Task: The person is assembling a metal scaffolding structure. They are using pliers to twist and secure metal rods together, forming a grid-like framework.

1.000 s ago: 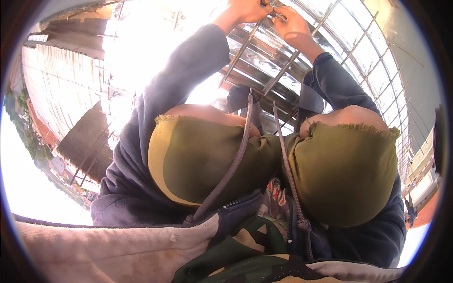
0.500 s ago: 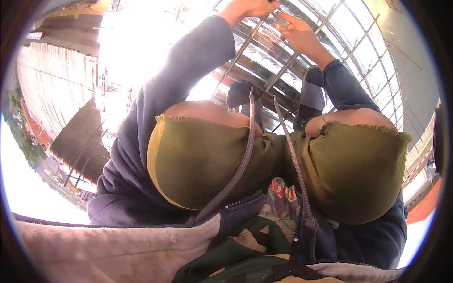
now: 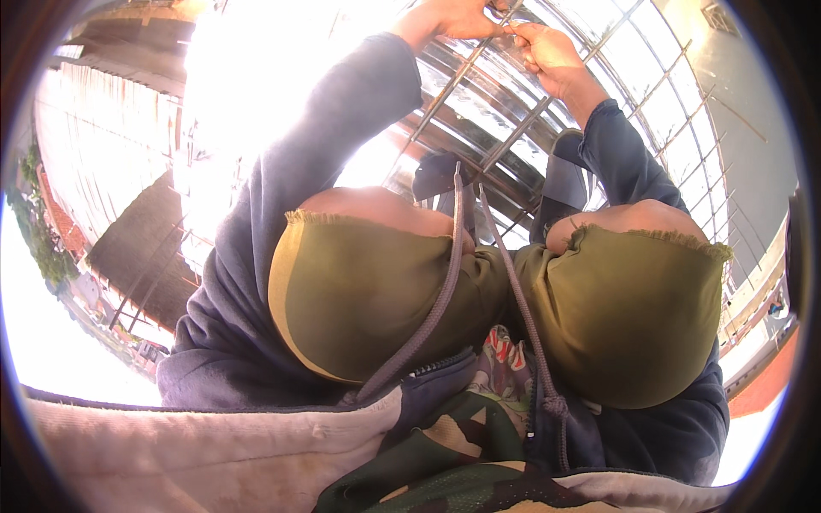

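Both my hands meet over a grid of steel reinforcing bars (image 3: 520, 129) at the top of the view. My left hand (image 3: 462, 17) reaches in beside a bar, its fingers closed and partly cut off by the upper edge. From the right, my right hand (image 3: 554, 58) comes up with thumb and forefinger pinched and the other fingers curled. The fingertips of the two hands nearly touch at a bar. Whatever lies between them is too small to make out.
I squat on the grid, my dark shoes (image 3: 436, 177) among the bars. Shiny metal sheeting (image 3: 479, 107) lies below, bright with glare. Bar ends stick out toward a grey wall (image 3: 753, 94) on the right. Pale corrugated sheets (image 3: 107, 115) and a brown panel (image 3: 145, 248) are at left.
My right hand has turned, and its outstretched fingers have curled into a pinch. My left hand's fingers have come closer to it. My right knee has shifted slightly left.
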A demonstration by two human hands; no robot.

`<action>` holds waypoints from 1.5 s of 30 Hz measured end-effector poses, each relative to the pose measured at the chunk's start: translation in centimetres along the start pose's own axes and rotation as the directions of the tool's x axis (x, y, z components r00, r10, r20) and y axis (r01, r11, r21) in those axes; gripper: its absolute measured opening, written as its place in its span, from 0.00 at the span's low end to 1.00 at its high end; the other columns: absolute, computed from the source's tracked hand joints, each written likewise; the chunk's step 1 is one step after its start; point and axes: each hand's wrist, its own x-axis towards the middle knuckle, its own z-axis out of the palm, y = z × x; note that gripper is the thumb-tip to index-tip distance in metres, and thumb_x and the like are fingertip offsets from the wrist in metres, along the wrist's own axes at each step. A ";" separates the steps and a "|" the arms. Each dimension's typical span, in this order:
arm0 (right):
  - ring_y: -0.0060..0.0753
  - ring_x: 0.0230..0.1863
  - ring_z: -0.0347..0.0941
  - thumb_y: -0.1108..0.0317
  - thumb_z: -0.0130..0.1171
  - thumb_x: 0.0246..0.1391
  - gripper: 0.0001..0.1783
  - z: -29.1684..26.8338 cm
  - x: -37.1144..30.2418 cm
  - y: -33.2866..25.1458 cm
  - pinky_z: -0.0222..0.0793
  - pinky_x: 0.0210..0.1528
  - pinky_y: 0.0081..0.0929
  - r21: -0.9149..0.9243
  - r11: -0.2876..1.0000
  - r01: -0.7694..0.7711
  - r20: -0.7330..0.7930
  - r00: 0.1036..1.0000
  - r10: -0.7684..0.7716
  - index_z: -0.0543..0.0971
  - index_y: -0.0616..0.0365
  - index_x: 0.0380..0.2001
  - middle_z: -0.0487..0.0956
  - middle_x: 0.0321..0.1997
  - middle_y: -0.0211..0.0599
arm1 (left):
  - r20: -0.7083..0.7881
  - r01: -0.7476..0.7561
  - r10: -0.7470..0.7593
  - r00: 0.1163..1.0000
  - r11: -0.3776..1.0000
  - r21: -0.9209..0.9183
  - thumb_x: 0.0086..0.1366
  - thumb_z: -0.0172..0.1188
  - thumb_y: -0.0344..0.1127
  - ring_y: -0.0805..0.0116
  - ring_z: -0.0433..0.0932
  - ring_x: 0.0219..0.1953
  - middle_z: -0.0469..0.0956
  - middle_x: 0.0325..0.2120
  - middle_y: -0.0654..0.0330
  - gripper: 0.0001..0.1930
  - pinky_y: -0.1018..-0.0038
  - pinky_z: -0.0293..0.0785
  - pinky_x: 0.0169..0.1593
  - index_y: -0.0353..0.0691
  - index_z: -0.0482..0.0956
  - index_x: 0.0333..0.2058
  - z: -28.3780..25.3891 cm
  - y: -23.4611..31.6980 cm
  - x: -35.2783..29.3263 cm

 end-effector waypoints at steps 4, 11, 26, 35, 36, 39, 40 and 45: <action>0.15 0.23 0.61 0.59 0.59 0.72 0.16 -1.0 -0.1 -0.9 0.59 0.26 0.19 0.096 0.995 -0.036 0.092 0.995 0.027 0.85 0.60 0.48 0.80 0.33 0.25 | -0.052 0.018 -0.017 0.999 0.999 0.033 0.59 0.72 0.60 0.47 0.76 0.64 0.83 0.57 0.51 0.34 0.43 0.55 0.73 0.47 0.84 0.58 0.2 0.4 -0.3; 0.41 0.35 0.82 0.64 0.56 0.69 0.14 0.7 -5.6 -6.5 0.78 0.42 0.36 -0.904 0.137 0.404 0.348 0.884 -0.313 0.84 0.52 0.53 0.87 0.42 0.38 | -0.131 0.039 -0.030 0.991 0.997 0.063 0.59 0.73 0.57 0.48 0.76 0.63 0.83 0.56 0.53 0.31 0.43 0.54 0.74 0.49 0.83 0.58 2.1 -0.5 0.4; 0.56 0.55 0.83 0.60 0.57 0.67 0.19 1.6 -3.4 -10.8 0.76 0.60 0.47 -0.920 0.139 0.366 0.329 0.915 -0.233 0.86 0.55 0.55 0.86 0.53 0.54 | -0.376 -0.010 0.039 0.926 0.997 0.079 0.60 0.69 0.48 0.42 0.79 0.55 0.84 0.49 0.44 0.25 0.46 0.65 0.66 0.41 0.83 0.53 4.8 -2.8 0.9; 0.53 0.46 0.85 0.60 0.54 0.67 0.18 0.5 1.6 -11.0 0.78 0.52 0.45 -0.825 0.039 0.564 0.534 0.800 -0.273 0.87 0.59 0.48 0.88 0.45 0.54 | -0.216 0.009 -0.010 0.976 1.000 -0.003 0.55 0.73 0.46 0.43 0.82 0.51 0.86 0.43 0.43 0.23 0.49 0.73 0.61 0.38 0.86 0.46 2.5 -1.0 0.9; 0.54 0.45 0.85 0.60 0.54 0.67 0.18 1.9 1.1 -11.7 0.78 0.51 0.46 -0.857 0.010 0.516 0.503 0.840 -0.205 0.87 0.60 0.47 0.87 0.43 0.55 | -0.228 -0.010 0.009 0.974 1.000 -0.007 0.56 0.73 0.46 0.43 0.83 0.50 0.86 0.42 0.43 0.23 0.50 0.74 0.60 0.38 0.86 0.46 2.5 -1.4 0.5; 0.55 0.40 0.85 0.64 0.55 0.66 0.16 3.6 0.2 -12.1 0.79 0.48 0.47 -0.782 -0.172 0.599 0.624 0.755 -0.204 0.86 0.64 0.44 0.86 0.37 0.58 | -0.252 0.064 -0.053 0.966 0.997 0.037 0.58 0.72 0.47 0.44 0.83 0.50 0.87 0.42 0.45 0.22 0.51 0.74 0.60 0.39 0.87 0.46 2.8 -2.0 -0.1; 0.54 0.40 0.84 0.66 0.55 0.67 0.15 3.5 -1.2 -12.2 0.78 0.48 0.46 -0.787 -0.234 0.571 0.608 0.782 -0.137 0.85 0.66 0.43 0.86 0.37 0.59 | -0.254 0.058 -0.054 0.966 0.998 0.010 0.59 0.72 0.48 0.44 0.83 0.50 0.87 0.43 0.45 0.22 0.50 0.73 0.61 0.39 0.87 0.47 3.0 -1.8 -0.3; 0.56 0.42 0.84 0.62 0.52 0.69 0.17 -2.3 -2.9 -4.2 0.78 0.48 0.47 -0.894 0.271 0.356 0.228 0.883 -0.409 0.83 0.50 0.55 0.86 0.37 0.48 | -0.252 -0.062 0.069 0.965 0.998 0.033 0.64 0.68 0.49 0.46 0.83 0.51 0.87 0.45 0.48 0.22 0.50 0.69 0.65 0.43 0.87 0.51 2.0 -0.5 0.5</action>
